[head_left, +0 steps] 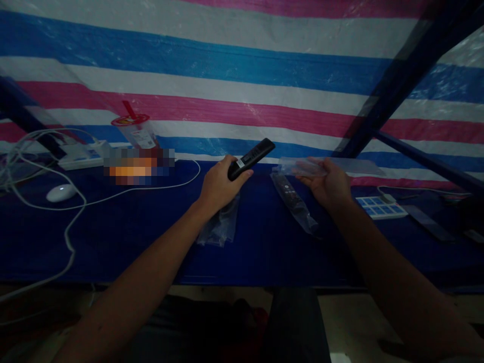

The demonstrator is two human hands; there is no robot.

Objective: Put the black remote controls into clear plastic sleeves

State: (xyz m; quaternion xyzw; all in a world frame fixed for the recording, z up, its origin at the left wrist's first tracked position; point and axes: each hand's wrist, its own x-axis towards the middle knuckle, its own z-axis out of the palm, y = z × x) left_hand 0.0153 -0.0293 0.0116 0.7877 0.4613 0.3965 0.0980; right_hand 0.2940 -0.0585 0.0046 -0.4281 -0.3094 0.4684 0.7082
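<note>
My left hand (221, 185) is closed around the lower end of a black remote control (252, 159), its far end tilted up to the right. A small white label shows on the remote near my fingers. To the right, my right hand (329, 184) grips a clear plastic bag (350, 165) that stretches out flat to both sides of it. Between the hands, another remote in a clear plastic sleeve (292, 199) lies on the blue table (260, 257). Below my left hand, partly hidden by it, are crumpled clear plastic bags (220, 226).
At the left, white cables (71, 237) loop around a white mouse (61, 193) and a power strip (81, 157). A lidded plastic cup (139, 133) stands behind a blurred patch. On the right lie another power strip (381, 207) and a flat dark phone-like slab (429, 223). Striped sheeting (242, 65) hangs behind.
</note>
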